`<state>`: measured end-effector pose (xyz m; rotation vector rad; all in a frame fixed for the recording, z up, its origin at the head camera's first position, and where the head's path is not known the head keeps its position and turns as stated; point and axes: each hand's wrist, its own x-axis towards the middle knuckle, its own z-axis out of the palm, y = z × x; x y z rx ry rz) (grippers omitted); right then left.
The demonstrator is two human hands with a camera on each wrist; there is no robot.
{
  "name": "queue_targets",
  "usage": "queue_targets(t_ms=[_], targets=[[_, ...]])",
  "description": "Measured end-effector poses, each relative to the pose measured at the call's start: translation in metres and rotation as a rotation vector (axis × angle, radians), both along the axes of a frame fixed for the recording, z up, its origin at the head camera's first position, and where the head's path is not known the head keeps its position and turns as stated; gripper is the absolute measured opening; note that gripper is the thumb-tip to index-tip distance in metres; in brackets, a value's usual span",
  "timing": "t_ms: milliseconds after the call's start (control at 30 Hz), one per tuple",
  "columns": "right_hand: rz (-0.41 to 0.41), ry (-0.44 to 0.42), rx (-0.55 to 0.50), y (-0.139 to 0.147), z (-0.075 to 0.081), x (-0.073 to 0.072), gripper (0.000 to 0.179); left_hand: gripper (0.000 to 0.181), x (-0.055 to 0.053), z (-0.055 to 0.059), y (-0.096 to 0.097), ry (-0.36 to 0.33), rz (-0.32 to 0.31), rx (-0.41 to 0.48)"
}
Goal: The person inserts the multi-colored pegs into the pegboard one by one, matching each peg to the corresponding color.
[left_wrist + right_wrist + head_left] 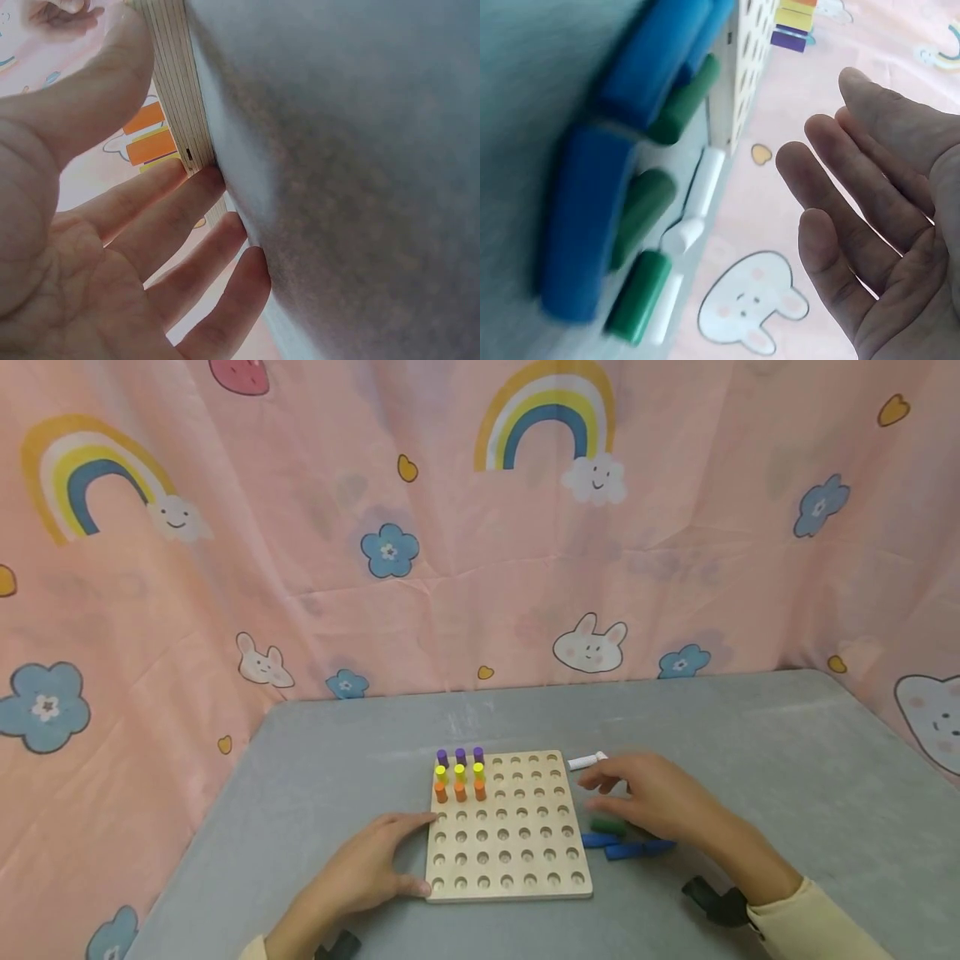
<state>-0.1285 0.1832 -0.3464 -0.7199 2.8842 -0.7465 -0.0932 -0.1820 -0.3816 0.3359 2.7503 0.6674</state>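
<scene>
A square wooden pegboard (517, 827) with rows of round holes lies on the table. At its far left corner stand three purple pegs (461, 757), three yellow pegs (460, 772) and three orange pegs (460, 792). My left hand (367, 864) rests at the board's left edge, thumb near the front corner and fingertips against the side. Right of the board, my right hand (660, 797) hovers with loosely bent fingers (817, 240) and nothing in them. Below and around it lie blue pegs (585, 225), green pegs (641, 296) and white pegs (705, 184), partly hidden in the head view.
The grey table (337, 760) extends around the board on all sides. A pink curtain (450, 610) printed with rainbows, flowers and rabbits hangs behind and at the sides. Dark wrist straps (716, 902) show near both cream sleeves.
</scene>
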Motion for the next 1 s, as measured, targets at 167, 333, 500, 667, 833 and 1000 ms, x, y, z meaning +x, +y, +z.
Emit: queue_targets(t_ms=[167,333,500,667,833,1000], targets=[[0.005,-0.015,0.004,0.018,-0.003,0.009,0.027,0.086,-0.001,-0.001,0.001,0.002,0.003,-0.002],[0.012,-0.029,-0.007,0.032,-0.009,0.014,0.027,0.087,-0.001,0.000,0.001,0.011,0.000,-0.003],[0.011,-0.035,-0.002,0.042,-0.014,0.017,0.028,0.087,0.000,0.000,0.000,0.014,-0.003,-0.004],[0.003,-0.028,0.016,0.050,-0.015,0.019,0.027,0.087,0.000,0.000,0.001,0.015,-0.003,0.000],[0.064,0.024,0.027,0.060,-0.020,0.020,0.028,0.088,0.000,0.001,0.001,0.018,-0.007,-0.002],[0.099,-0.019,0.035,0.065,-0.023,0.019,0.029,0.087,0.000,0.000,0.001,0.012,-0.005,-0.007]])
